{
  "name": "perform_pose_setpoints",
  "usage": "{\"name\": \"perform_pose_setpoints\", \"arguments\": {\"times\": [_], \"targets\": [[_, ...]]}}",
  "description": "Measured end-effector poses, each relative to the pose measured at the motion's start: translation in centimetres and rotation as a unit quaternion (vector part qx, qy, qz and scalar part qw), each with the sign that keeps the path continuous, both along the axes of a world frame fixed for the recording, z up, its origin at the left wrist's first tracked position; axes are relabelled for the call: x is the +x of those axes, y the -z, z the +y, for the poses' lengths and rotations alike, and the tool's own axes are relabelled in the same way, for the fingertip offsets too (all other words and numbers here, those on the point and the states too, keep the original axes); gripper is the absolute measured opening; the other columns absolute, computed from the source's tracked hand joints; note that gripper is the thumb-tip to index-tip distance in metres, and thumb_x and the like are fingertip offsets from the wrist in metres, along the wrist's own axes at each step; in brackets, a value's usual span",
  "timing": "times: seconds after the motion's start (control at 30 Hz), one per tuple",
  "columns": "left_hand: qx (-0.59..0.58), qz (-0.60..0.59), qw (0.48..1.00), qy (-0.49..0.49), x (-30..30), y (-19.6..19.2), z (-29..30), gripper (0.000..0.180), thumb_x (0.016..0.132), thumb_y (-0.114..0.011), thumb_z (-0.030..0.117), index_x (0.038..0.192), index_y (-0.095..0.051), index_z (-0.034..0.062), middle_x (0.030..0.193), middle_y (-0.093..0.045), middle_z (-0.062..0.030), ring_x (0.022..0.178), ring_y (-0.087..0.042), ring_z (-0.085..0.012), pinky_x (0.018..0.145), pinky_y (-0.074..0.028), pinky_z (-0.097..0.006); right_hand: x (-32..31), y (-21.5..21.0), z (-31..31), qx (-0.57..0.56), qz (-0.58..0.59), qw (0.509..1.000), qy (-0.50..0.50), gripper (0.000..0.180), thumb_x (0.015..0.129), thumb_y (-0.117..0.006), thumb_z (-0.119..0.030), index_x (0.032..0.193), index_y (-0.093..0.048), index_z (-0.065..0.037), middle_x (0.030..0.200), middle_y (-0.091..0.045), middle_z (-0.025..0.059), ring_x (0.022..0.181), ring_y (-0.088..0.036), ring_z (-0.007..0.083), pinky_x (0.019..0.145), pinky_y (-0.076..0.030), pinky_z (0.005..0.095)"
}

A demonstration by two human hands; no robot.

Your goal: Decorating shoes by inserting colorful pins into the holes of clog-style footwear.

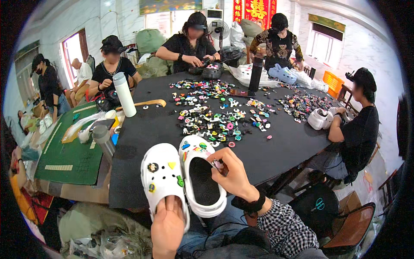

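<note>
Two white clogs with holes in their uppers stand side by side at the table's near edge. My left hand is pushed into the left clog, its fingers inside the shoe and partly hidden. Colourful charms sit on that clog's upper. The right clog leans against it, with several charms on its toe. My right hand is closed at the rim of the right clog, thumb and fingers pinching a small pinkish charm.
Loose charms lie in heaps across the dark table. At left are a white bottle, a grey flask and a green mat. A black bottle stands farther back. Several people sit round the table handling clogs.
</note>
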State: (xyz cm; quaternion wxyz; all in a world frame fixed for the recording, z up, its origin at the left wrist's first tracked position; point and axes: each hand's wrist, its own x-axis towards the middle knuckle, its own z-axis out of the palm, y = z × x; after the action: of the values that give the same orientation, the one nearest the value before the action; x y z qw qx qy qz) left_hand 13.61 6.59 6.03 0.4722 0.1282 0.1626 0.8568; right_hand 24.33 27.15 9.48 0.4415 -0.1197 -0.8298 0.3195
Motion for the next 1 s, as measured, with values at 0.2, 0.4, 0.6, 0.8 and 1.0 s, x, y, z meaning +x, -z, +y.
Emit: {"name": "perform_pose_setpoints", "arguments": {"times": [0.2,0.4,0.6,0.8,1.0], "targets": [[0.048,-0.019,0.998,-0.027,0.8,0.3,0.7,0.050,0.093,-0.053,0.021,0.136,-0.041,-0.0001,0.138,-0.045,-0.0073,0.128,-0.041,-0.0213,0.111,-0.030,-0.034,0.3,0.0,0.8,0.044,-0.016,0.998,-0.029,0.031,0.074,-0.062,0.007,0.104,-0.061,-0.003,0.099,-0.055,0.0096,0.082,-0.058,0.0214,0.067,-0.047,0.0293],[0.020,-0.088,0.991,-0.099,1.2,-1.6,3.4,0.031,0.099,-0.048,0.025,0.121,-0.052,0.0038,0.122,-0.056,-0.0064,0.118,-0.049,-0.0184,0.105,-0.036,-0.033,0.9,-0.5,0.2,-0.004,-0.054,0.998,-0.036,0.029,0.079,-0.068,0.002,0.107,-0.061,-0.003,0.097,-0.053,0.0083,0.080,-0.053,0.0167,0.068,-0.046,0.0272],[-0.031,-0.070,0.990,-0.116,1.2,-1.7,3.0,0.030,0.100,-0.049,0.020,0.124,-0.051,0.0030,0.121,-0.058,-0.0070,0.115,-0.051,-0.0186,0.104,-0.037,-0.033,1.8,-0.7,0.5,-0.043,-0.067,0.995,-0.067,0.027,0.091,-0.050,0.003,0.115,-0.061,-0.001,0.104,-0.054,0.0059,0.087,-0.055,0.0112,0.075,-0.047,0.0248],[-0.080,-0.013,0.986,-0.145,0.6,-0.1,0.6,0.029,0.095,-0.051,0.008,0.122,-0.052,-0.0006,0.124,-0.057,-0.0100,0.117,-0.052,-0.0219,0.102,-0.038,-0.036,2.0,-0.6,0.5,-0.157,-0.052,0.984,-0.065,0.029,0.092,-0.056,0.003,0.120,-0.057,0.000,0.103,-0.058,0.0054,0.087,-0.058,0.0099,0.076,-0.048,0.0238],[0.021,-0.052,0.983,-0.173,0.7,2.1,1.0,0.029,0.096,-0.052,0.012,0.123,-0.053,-0.0013,0.122,-0.059,-0.0110,0.115,-0.054,-0.0221,0.102,-0.040,-0.036,1.9,-2.0,-0.2,-0.251,-0.017,0.960,-0.125,0.029,0.090,-0.064,0.001,0.117,-0.055,0.002,0.102,-0.065,0.0060,0.089,-0.062,0.0096,0.077,-0.051,0.0242]]}}
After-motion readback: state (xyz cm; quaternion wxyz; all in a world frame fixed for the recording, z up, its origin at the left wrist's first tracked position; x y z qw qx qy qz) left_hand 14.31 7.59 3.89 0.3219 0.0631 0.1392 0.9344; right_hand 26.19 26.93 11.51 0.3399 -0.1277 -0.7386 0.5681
